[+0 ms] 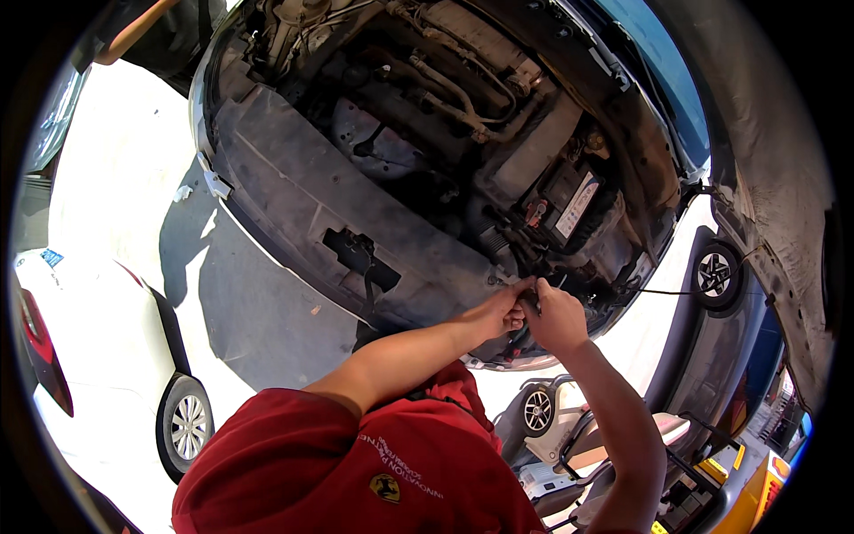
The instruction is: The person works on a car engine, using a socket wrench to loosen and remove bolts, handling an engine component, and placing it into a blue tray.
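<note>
Both of my hands meet over the front right corner of the engine bay, just beside the dark plastic front cover (294, 169). My left hand (500, 313) has its fingers curled in, with thumb and index finger pinched toward the other hand. Closed around a small dark piece (531, 307) is my right hand (559, 320); its kind is too hidden to name. What the left fingertips hold, if anything, cannot be made out. Beyond the hands sit a black car battery (569, 209) with a white label and a ribbed black hose (495, 240).
The raised hood (774, 205) hangs on the right, with a thin prop rod (667, 292) below it. A white car (107, 356) stands at left. A wheeled cart (587, 436) with tools is at lower right. Another person's arm (133, 34) shows at upper left.
</note>
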`<state>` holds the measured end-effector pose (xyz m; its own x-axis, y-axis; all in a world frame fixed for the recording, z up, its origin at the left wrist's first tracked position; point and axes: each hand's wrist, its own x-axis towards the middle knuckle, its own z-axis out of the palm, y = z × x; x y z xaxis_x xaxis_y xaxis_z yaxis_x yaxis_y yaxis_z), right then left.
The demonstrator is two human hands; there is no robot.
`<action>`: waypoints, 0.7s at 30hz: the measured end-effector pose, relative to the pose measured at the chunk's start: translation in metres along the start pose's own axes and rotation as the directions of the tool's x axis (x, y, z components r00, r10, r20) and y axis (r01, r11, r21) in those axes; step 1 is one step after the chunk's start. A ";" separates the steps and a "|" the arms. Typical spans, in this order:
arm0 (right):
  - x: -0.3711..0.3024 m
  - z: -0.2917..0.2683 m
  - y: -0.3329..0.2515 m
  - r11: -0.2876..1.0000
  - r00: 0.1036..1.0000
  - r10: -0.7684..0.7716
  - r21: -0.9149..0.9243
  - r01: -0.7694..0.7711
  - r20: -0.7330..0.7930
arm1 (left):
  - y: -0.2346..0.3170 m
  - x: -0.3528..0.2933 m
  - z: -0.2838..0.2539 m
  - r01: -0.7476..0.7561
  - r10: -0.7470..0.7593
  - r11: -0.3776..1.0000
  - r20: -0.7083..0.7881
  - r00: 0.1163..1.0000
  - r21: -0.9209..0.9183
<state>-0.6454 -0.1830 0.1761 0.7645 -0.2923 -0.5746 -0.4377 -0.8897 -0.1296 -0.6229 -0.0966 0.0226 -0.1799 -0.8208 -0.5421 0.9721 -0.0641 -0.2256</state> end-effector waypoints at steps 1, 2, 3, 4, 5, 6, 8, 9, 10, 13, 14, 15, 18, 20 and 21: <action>-0.001 0.006 0.009 0.964 0.943 -0.264 -0.063 0.257 -0.202 | 0.002 -0.001 -0.003 0.035 -0.036 0.999 0.042 0.998 0.015; -0.002 0.002 0.012 0.934 0.922 -0.351 -0.131 0.333 -0.160 | 0.002 -0.001 -0.005 0.042 -0.043 0.999 0.044 0.998 0.033; -0.001 -0.005 0.014 0.890 0.892 -0.438 -0.197 0.412 -0.113 | 0.005 -0.002 -0.005 0.043 -0.045 0.998 0.046 0.998 0.050; 0.001 -0.008 0.013 0.834 0.853 -0.518 -0.258 0.488 -0.061 | 0.007 -0.003 -0.005 0.043 -0.046 0.997 0.049 0.998 0.068; -0.001 -0.006 0.011 0.857 0.857 -0.497 -0.226 0.462 -0.133 | 0.008 -0.003 -0.004 0.032 -0.033 0.999 0.040 0.999 0.029; -0.002 -0.005 0.007 0.932 0.927 -0.355 -0.130 0.339 -0.122 | 0.008 -0.002 -0.001 0.020 -0.019 1.000 0.032 0.999 -0.012; -0.004 -0.003 -0.003 0.997 0.997 -0.053 0.054 0.056 -0.052 | 0.008 -0.002 0.001 -0.005 0.006 0.996 0.014 1.000 -0.095; -0.002 0.008 0.004 1.000 0.990 -0.002 0.024 0.005 -0.138 | 0.008 -0.008 0.009 -0.005 0.001 0.990 -0.027 1.000 -0.139; -0.001 0.014 0.010 0.999 0.989 -0.023 0.033 0.028 -0.149 | 0.009 -0.018 0.023 -0.005 -0.007 0.983 -0.067 0.998 -0.183; -0.001 0.022 0.016 0.984 0.955 -0.154 0.047 0.171 -0.255 | 0.008 -0.024 0.018 0.007 -0.007 0.992 0.001 1.000 -0.127; -0.001 0.020 0.014 0.964 0.912 -0.234 0.037 0.262 -0.337 | 0.008 -0.022 0.009 0.011 -0.007 0.997 0.055 0.998 -0.075; -0.001 0.018 0.012 0.936 0.854 -0.313 0.018 0.352 -0.415 | 0.008 -0.014 -0.004 0.037 -0.024 0.996 0.145 0.989 -0.086; 0.000 0.011 0.010 0.916 0.826 -0.388 -0.073 0.395 -0.409 | 0.007 0.004 -0.024 0.064 -0.034 0.990 0.227 0.973 -0.127; -0.005 0.018 0.002 0.991 0.940 -0.127 0.002 0.134 -0.316 | 0.003 0.009 -0.014 0.005 0.000 0.984 0.029 1.000 -0.176; -0.007 0.023 0.001 0.999 0.964 0.024 0.033 -0.016 -0.263 | 0.003 0.000 0.000 0.001 -0.006 0.983 -0.024 1.000 -0.185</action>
<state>-0.6620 -0.1741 0.1619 0.8515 -0.3955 -0.3443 -0.4651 -0.8729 -0.1473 -0.6202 -0.0970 0.0216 -0.1890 -0.8068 -0.5598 0.9273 0.0409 -0.3721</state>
